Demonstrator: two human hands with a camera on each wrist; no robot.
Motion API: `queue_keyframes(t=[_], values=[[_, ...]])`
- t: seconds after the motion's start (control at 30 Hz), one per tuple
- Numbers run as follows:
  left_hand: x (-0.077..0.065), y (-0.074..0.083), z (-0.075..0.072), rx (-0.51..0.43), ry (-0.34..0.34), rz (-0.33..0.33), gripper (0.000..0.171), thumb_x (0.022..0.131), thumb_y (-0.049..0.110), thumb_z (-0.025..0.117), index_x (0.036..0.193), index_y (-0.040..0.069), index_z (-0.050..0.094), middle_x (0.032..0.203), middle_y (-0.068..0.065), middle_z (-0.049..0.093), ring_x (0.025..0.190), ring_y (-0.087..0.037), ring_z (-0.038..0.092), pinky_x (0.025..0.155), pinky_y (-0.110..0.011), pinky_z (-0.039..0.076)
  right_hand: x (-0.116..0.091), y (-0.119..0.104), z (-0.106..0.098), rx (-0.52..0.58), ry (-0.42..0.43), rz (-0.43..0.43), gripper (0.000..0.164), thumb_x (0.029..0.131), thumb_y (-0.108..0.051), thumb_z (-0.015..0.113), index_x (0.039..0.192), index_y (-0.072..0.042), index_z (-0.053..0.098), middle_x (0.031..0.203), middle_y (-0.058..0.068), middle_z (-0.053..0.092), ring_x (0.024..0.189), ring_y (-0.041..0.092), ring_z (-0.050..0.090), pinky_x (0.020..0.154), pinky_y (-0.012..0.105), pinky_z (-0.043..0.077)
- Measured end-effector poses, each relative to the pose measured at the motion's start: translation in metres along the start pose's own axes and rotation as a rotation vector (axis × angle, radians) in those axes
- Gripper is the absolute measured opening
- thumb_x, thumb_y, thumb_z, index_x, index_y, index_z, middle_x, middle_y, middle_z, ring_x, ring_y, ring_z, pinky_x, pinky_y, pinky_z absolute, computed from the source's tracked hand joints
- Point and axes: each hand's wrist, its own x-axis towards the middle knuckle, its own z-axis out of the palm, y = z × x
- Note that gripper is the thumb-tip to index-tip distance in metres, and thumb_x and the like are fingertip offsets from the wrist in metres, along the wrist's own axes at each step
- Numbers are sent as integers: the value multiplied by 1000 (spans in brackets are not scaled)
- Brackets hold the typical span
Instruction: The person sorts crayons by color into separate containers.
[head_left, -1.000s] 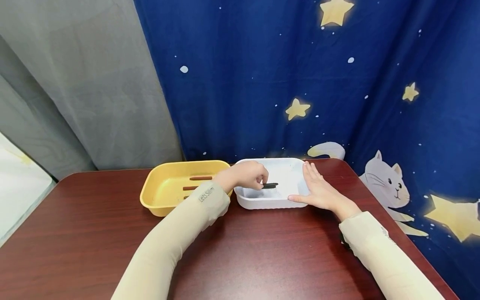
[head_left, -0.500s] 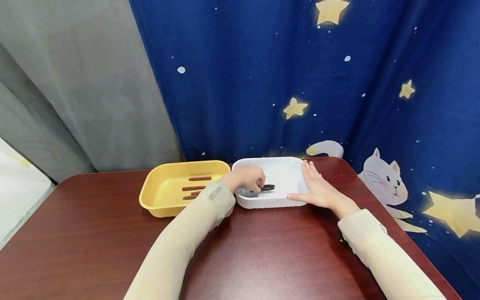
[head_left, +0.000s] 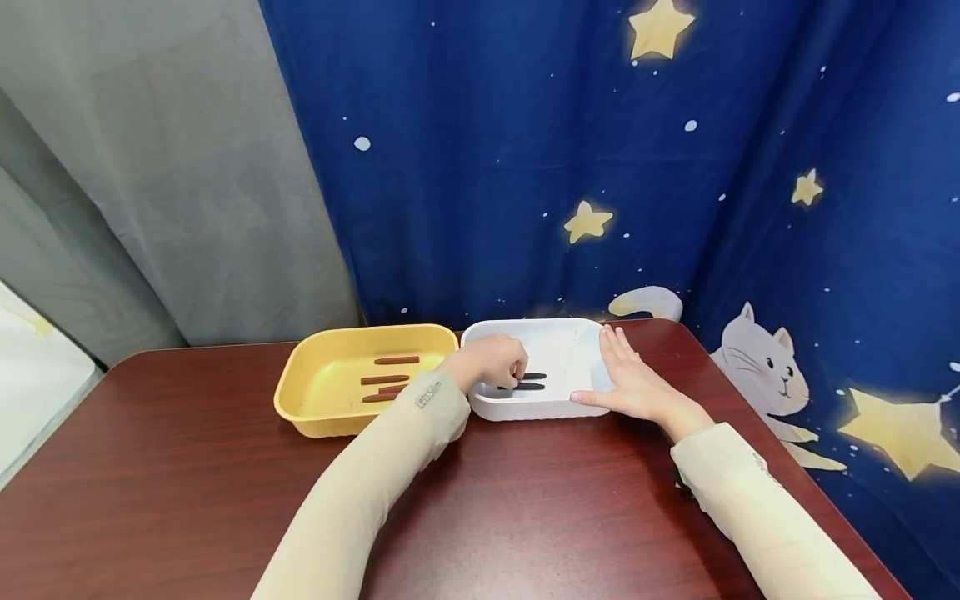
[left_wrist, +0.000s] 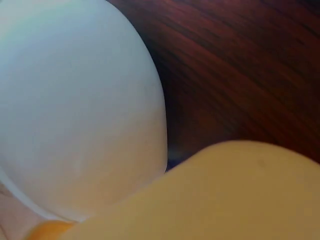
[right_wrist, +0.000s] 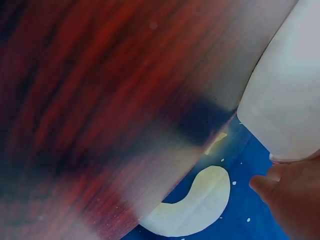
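My left hand (head_left: 495,358) reaches into the white plastic tray (head_left: 570,333) with its fingers curled down. Its fingertips pinch the nearer of two black crayon-like sticks (head_left: 532,387) by the left part. The other black stick (head_left: 535,376) lies just behind, roughly parallel, its left end hidden by the hand. My right hand (head_left: 633,382) rests at the tray's right end with fingers straight along the side and thumb over the front rim. In the right wrist view, part of that hand (right_wrist: 297,200) shows against the white tray (right_wrist: 280,100).
A yellow tray (head_left: 315,375) stands left of the white one, close beside it. Several brown crayon-like sticks (head_left: 396,361) lie in it, partly behind my left sleeve (head_left: 390,467). Both trays are near the back edge of the dark wooden table (head_left: 525,500), before a blue curtain (head_left: 465,167).
The left hand has shifted slightly left and down in the white tray. The black sticks, bunched together before, now lie apart side by side. The right hand stays at the tray's end.
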Motion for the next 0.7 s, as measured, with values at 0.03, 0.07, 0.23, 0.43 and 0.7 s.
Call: queue_keyframes(t=[0.03, 0.07, 0.23, 0.43, 0.7], values=[[-1, 0, -1, 0, 2, -2, 7, 84, 8, 71, 85, 14, 75, 97, 0, 73, 82, -13, 58, 75, -25, 48, 1, 0, 0, -1, -2, -1, 122, 83, -68, 64, 156, 8, 1, 166, 24, -4, 154, 42, -7, 120, 64, 9], [-2, -1, -2, 3, 4, -5, 6, 85, 9, 72, 86, 14, 75, 101, 0, 74, 83, -13, 58, 76, -26, 49, 1, 0, 0, -2, -3, -2, 122, 83, -68, 63, 156, 8, 2, 166, 24, -4, 154, 42, -7, 120, 65, 9], [-9, -1, -6, -1, 20, -19, 8, 87, 12, 71, 93, 13, 76, 100, -1, 72, 87, -15, 60, 83, -29, 51, 3, 3, -3, -13, -8, -6, 122, 83, -69, 63, 156, 9, 3, 165, 25, -3, 153, 43, -7, 119, 66, 10], [-29, -1, -13, 2, 71, 29, 13, 90, 15, 66, 98, 12, 76, 92, -2, 72, 84, -16, 60, 81, -30, 51, 2, 5, -3, -15, -17, -11, 122, 83, -68, 63, 155, 10, 3, 165, 26, -3, 153, 44, -7, 118, 68, 11], [-105, -10, -21, 27, 326, 132, 17, 90, 19, 66, 102, 9, 74, 102, -3, 70, 96, -21, 65, 89, -36, 53, -3, 9, -12, -5, -31, 15, 122, 83, -67, 64, 155, 10, 2, 165, 28, -3, 152, 46, -5, 116, 71, 10]])
